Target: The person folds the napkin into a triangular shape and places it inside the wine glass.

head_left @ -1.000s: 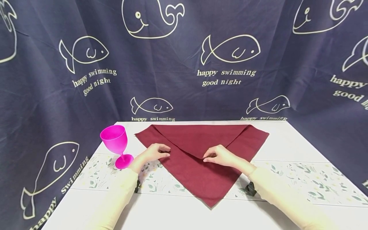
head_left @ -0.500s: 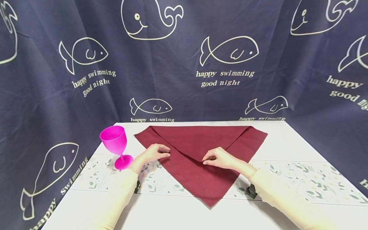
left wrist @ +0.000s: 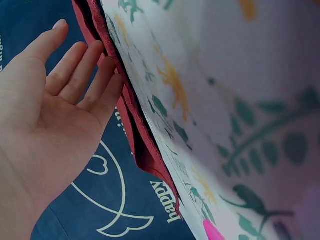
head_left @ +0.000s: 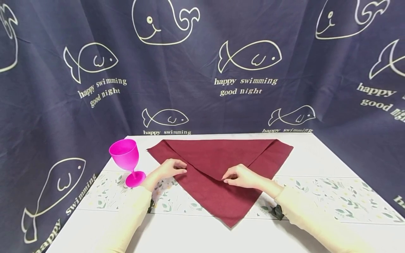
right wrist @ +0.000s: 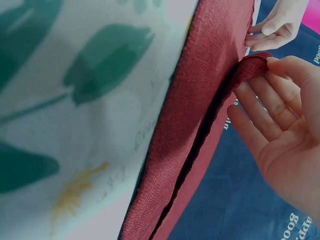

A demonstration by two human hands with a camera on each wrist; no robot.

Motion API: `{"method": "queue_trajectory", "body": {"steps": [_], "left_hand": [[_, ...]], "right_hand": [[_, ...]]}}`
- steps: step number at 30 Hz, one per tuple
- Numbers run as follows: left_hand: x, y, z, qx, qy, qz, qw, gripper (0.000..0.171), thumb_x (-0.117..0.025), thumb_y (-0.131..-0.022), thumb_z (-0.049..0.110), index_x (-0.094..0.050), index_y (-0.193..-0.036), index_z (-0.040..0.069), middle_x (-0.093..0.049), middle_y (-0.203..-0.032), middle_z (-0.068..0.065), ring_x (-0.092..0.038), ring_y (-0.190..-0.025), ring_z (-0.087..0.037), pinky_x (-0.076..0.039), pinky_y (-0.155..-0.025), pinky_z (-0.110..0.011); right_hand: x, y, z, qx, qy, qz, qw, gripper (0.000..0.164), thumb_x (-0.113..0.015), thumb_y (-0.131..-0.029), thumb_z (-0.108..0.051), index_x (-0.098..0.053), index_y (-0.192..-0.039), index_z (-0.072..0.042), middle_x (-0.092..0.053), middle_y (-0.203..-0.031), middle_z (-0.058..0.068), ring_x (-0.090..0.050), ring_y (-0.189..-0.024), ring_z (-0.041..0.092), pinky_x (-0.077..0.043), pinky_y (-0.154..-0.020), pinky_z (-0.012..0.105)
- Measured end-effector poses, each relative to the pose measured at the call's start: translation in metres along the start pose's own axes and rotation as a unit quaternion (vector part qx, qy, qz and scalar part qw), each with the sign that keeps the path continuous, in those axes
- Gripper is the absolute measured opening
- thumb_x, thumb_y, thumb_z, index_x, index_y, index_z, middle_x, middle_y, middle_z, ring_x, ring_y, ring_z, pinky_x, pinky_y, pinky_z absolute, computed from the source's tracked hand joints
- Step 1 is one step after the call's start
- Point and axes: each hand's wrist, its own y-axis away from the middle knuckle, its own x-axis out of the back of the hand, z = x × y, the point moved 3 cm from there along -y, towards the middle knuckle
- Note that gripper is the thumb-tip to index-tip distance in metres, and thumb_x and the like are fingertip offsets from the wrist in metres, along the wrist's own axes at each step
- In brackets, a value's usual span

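A dark red cloth napkin [head_left: 221, 200] lies on the table, its far part folded over toward me as a triangular flap. With thumb and fingers my right hand [head_left: 242, 176] pinches the tip of that flap; in the right wrist view the pinched corner [right wrist: 252, 69] is lifted a little off the layer below. My left hand [head_left: 171, 168] is at the napkin's left edge, fingers loosely bent and thumb apart. In the left wrist view its fingertips [left wrist: 117, 82] meet the cloth's edge, with nothing gripped.
A bright pink plastic goblet [head_left: 124, 154] stands upright at the left, just beyond my left wrist. The white table [head_left: 303, 158] has a leaf-and-flower printed band across it. Behind hangs a dark blue curtain [head_left: 202, 95] with whale and fish drawings.
The head view has shifted slightly. The right hand and the flap's tip have come down a little toward me; the left hand has stayed almost still.
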Motion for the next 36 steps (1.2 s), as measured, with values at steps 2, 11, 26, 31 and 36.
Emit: {"method": "queue_trajectory", "body": {"steps": [2, 11, 26, 31, 36], "left_hand": [[0.000, 0.000, 0.000, 0.001, -0.001, 0.000, 1.0000, 0.029, -0.069, -0.085, 0.023, -0.068, -0.108, 0.005, -0.071, -0.104, -0.007, -0.065, -0.102, -0.023, -0.048, -0.093, -0.039], [0.000, 0.001, 0.002, -0.001, -0.001, 0.000, 1.0000, 0.031, -0.069, -0.085, 0.022, -0.068, -0.109, 0.003, -0.070, -0.104, -0.009, -0.065, -0.102, -0.024, -0.048, -0.093, -0.040], [0.000, 0.001, 0.002, -0.004, -0.003, -0.001, 1.0000, 0.029, -0.069, -0.085, 0.021, -0.068, -0.108, 0.003, -0.070, -0.103, -0.009, -0.065, -0.099, -0.023, -0.049, -0.091, -0.039], [0.001, 0.001, 0.003, -0.005, 0.002, -0.002, 1.0000, 0.029, -0.069, -0.085, 0.021, -0.068, -0.107, 0.003, -0.070, -0.103, -0.010, -0.065, -0.098, -0.024, -0.049, -0.091, -0.040], [0.001, 0.001, 0.002, -0.007, -0.001, -0.002, 1.0000, 0.028, -0.069, -0.085, 0.021, -0.068, -0.107, 0.003, -0.070, -0.103, -0.010, -0.065, -0.098, -0.024, -0.049, -0.091, -0.040]], "right_hand": [[-0.001, 0.001, -0.001, 0.003, 0.002, -0.001, 1.000, 0.010, -0.067, -0.082, -0.005, -0.074, -0.089, -0.005, -0.071, -0.081, 0.001, -0.061, -0.074, 0.001, -0.055, -0.068, 0.023], [-0.005, 0.004, 0.001, 0.013, -0.009, -0.004, 1.000, 0.011, -0.067, -0.081, -0.004, -0.074, -0.089, -0.005, -0.071, -0.080, 0.001, -0.062, -0.074, 0.001, -0.056, -0.069, 0.023], [-0.009, 0.005, -0.001, 0.047, -0.042, -0.038, 0.997, 0.011, -0.067, -0.083, -0.005, -0.074, -0.090, -0.006, -0.072, -0.080, 0.000, -0.064, -0.075, 0.004, -0.057, -0.070, 0.027], [-0.011, 0.007, -0.002, 0.050, -0.049, -0.038, 0.997, 0.010, -0.067, -0.082, -0.005, -0.074, -0.089, -0.006, -0.071, -0.078, 0.000, -0.064, -0.073, 0.006, -0.057, -0.069, 0.031], [-0.010, 0.006, -0.005, 0.030, -0.062, -0.040, 0.997, 0.010, -0.067, -0.081, -0.002, -0.073, -0.088, -0.003, -0.072, -0.078, 0.005, -0.066, -0.072, 0.010, -0.057, -0.070, 0.034]]}}
